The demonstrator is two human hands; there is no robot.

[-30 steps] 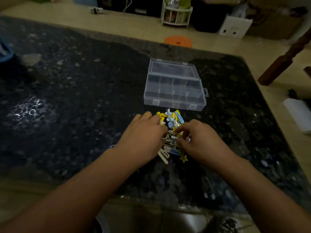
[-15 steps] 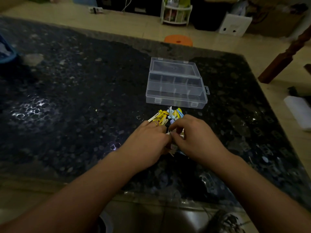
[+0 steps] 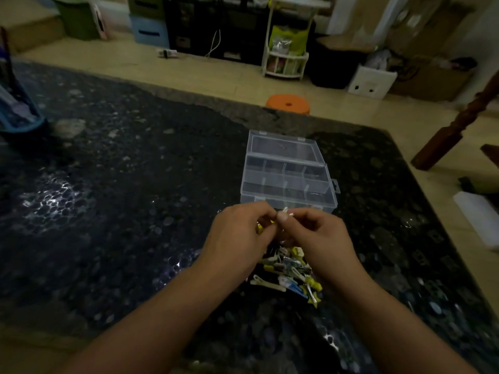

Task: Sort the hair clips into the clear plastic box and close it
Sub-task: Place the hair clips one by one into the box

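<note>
Both hands were up off the counter (image 3: 113, 201), knuckles toward me, meeting just in front of the near wall of the clear plastic box (image 3: 287, 182). Right hand (image 3: 321, 238) had a tight grip: thumb and forefinger pinched on a small pale hair clip (image 3: 286, 211), its tip poking up above the thumbnail. Left hand (image 3: 237, 238) was curled in close, fingertips right against the right thumb. It looked like it had hold of the same clip or maybe a yellow one underneath, but the light was too dim and I honestly couldn't tell.

Both forearms came in from the bottom corners and angled toward each other.

The box sat open on the counter, lid flipped back on the far side, divided compartments showing. The pile of hair clips (image 3: 289, 273), yellow, blue and white, lay on the counter below and between the wrists, well short of the box.
</note>
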